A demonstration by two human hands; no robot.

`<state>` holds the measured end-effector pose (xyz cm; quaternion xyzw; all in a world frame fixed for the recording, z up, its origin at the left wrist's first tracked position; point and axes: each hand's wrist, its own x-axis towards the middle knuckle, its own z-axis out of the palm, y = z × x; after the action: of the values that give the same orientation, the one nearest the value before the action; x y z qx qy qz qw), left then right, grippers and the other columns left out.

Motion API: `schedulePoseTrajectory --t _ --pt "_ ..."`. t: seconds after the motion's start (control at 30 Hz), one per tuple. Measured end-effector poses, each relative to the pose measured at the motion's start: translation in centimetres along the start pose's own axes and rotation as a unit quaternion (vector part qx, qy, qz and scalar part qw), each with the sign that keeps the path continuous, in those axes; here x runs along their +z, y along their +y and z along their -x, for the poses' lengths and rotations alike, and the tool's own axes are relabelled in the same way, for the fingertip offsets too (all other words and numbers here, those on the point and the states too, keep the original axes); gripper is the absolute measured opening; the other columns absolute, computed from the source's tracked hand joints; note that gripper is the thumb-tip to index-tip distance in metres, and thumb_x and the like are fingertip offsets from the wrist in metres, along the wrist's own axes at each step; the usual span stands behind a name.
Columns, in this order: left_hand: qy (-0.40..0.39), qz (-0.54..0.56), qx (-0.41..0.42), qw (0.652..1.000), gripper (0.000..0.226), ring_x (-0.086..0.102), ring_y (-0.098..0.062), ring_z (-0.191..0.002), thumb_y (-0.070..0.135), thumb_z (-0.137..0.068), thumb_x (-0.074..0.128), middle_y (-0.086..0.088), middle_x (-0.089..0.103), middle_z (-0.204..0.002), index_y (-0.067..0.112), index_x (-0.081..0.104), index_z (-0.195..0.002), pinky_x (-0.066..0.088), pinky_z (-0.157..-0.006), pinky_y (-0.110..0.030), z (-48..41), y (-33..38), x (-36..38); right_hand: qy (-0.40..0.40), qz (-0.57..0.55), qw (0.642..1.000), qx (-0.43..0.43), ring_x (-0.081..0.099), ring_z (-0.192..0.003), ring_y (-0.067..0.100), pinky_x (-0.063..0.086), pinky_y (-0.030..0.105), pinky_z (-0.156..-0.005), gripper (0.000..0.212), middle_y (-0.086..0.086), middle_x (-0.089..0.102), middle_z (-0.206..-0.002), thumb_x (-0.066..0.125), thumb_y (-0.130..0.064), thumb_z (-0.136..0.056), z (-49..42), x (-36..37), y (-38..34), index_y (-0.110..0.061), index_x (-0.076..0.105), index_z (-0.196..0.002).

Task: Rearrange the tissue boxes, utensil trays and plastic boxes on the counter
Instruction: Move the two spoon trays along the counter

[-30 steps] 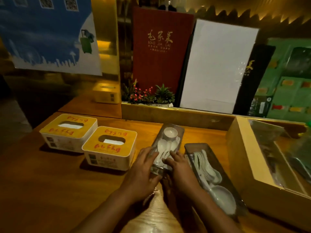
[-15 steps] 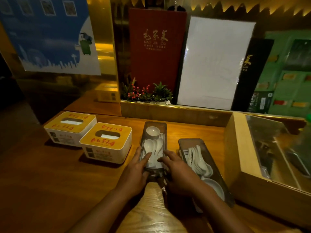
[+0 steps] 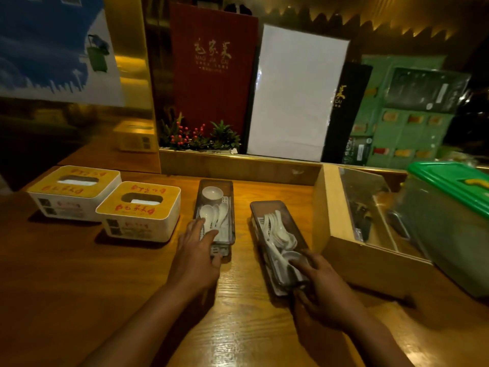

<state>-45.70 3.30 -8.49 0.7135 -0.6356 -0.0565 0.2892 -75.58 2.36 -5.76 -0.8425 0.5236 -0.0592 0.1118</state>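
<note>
Two white tissue boxes with yellow tops, one at the far left (image 3: 74,193) and one beside it (image 3: 140,211), stand on the wooden counter (image 3: 66,282). Right of them lies the left utensil tray (image 3: 227,205), holding white spoons and a small cup. My left hand (image 3: 195,252) holds its near end, fingers over the rim and thumb at the end. The right utensil tray (image 3: 267,207), angled and filled with white spoons, lies a gap further right. My right hand (image 3: 324,287) grips its near end.
A wooden box (image 3: 330,207) with a clear pane stands right of the trays. A plastic box with a green lid (image 3: 449,181) sits at the far right. Behind a raised wooden ledge (image 3: 238,168) stand a red menu, a white board and small plants.
Both hands held the left tray, straightening it beside the tissue box. My right hand has since left it and taken the near end of the right tray.
</note>
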Motion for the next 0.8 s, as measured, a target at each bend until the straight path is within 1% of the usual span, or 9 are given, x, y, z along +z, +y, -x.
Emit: schedulePoseTrajectory --t 0.1,0.23,0.37,0.43,0.47,0.57,0.63,0.7,0.8 --pt "-0.027 -0.009 0.009 1.000 0.066 0.005 -0.024 -0.152 0.035 -0.088 0.067 -0.001 0.018 -0.165 0.025 0.044 -0.149 0.019 -0.122 -0.045 0.7 1.0 -0.3 0.068 -0.006 0.998 0.007 0.029 -0.146 0.026 0.039 0.038 -0.112 0.066 0.002 0.026 -0.162 0.068 -0.032 -0.088 -0.7 1.7 -0.1 -0.038 0.040 -0.147" --pt "-0.047 -0.021 0.008 0.999 0.068 0.004 -0.024 -0.153 0.037 -0.089 0.067 -0.001 0.017 -0.165 0.027 0.039 -0.151 0.018 -0.122 -0.048 1.2 2.0 -0.6 0.113 0.001 0.993 0.015 0.029 -0.145 0.029 0.036 0.043 -0.113 0.058 0.006 0.036 -0.158 0.066 -0.037 -0.090 -2.3 3.2 -0.7 -0.032 0.048 -0.145" --pt "-0.053 -0.016 0.014 0.998 0.069 0.008 -0.021 -0.152 0.038 -0.088 0.067 0.002 0.021 -0.164 0.029 0.038 -0.151 0.021 -0.122 -0.042 0.8 2.7 -0.5 0.138 -0.025 0.990 0.034 0.024 -0.147 0.027 0.034 0.044 -0.115 0.058 0.005 0.034 -0.159 0.066 -0.038 -0.090 -5.2 4.0 -1.3 -0.029 0.049 -0.145" --pt "-0.047 -0.011 0.010 0.999 0.071 0.012 -0.021 -0.152 0.040 -0.089 0.067 0.005 0.021 -0.164 0.034 0.034 -0.151 0.026 -0.119 -0.041 -0.5 4.4 0.3 0.130 -0.056 0.989 0.034 0.019 -0.148 0.025 0.035 0.044 -0.114 0.056 0.004 0.031 -0.160 0.065 -0.039 -0.091 -7.7 3.8 0.0 -0.031 0.049 -0.144" --pt "-0.056 -0.007 0.018 0.998 0.072 0.013 -0.021 -0.152 0.041 -0.089 0.066 0.007 0.020 -0.165 0.036 0.031 -0.152 0.026 -0.118 -0.041 -0.8 5.1 0.2 0.128 -0.065 0.989 0.037 0.017 -0.148 0.025 0.035 0.044 -0.113 0.056 0.003 0.029 -0.160 0.066 -0.038 -0.091 -8.3 3.7 0.0 -0.032 0.049 -0.144" --pt "-0.090 -0.038 0.065 0.993 0.074 0.008 -0.018 -0.153 0.042 -0.092 0.062 0.009 0.017 -0.165 0.034 0.025 -0.155 0.011 -0.121 -0.038 -1.5 6.4 0.4 0.135 -0.093 0.986 0.034 0.015 -0.148 0.025 0.032 0.043 -0.115 0.055 0.004 0.027 -0.160 0.068 -0.036 -0.090 -8.6 4.0 -0.5 -0.032 0.051 -0.143" --pt "-0.104 -0.053 0.084 0.990 0.076 0.006 -0.016 -0.153 0.043 -0.092 0.061 0.008 0.019 -0.165 0.033 0.022 -0.156 0.002 -0.123 -0.041 -2.1 7.0 0.9 0.145 -0.106 0.984 0.019 0.016 -0.146 0.023 0.032 0.039 -0.114 0.056 0.003 0.027 -0.157 0.069 -0.036 -0.089 -8.7 4.2 -0.4 -0.032 0.052 -0.142" --pt "-0.104 -0.066 0.082 0.989 0.078 0.005 -0.016 -0.153 0.044 -0.090 0.063 0.007 0.023 -0.164 0.031 0.022 -0.156 -0.002 -0.124 -0.045 -3.6 7.5 2.4 0.138 -0.111 0.984 0.001 0.018 -0.144 0.022 0.034 0.036 -0.113 0.056 0.002 0.027 -0.155 0.070 -0.035 -0.088 -9.7 3.8 0.5 -0.032 0.052 -0.141" --pt "-0.109 -0.096 0.079 0.986 0.075 0.006 -0.016 -0.153 0.046 -0.089 0.063 0.009 0.027 -0.162 0.028 0.030 -0.154 -0.005 -0.123 -0.051 -4.8 7.9 3.9 0.136 -0.111 0.984 -0.018 0.019 -0.145 0.022 0.036 0.035 -0.112 0.058 0.002 0.025 -0.154 0.070 -0.031 -0.088 -11.2 3.4 1.3 -0.033 0.050 -0.142"
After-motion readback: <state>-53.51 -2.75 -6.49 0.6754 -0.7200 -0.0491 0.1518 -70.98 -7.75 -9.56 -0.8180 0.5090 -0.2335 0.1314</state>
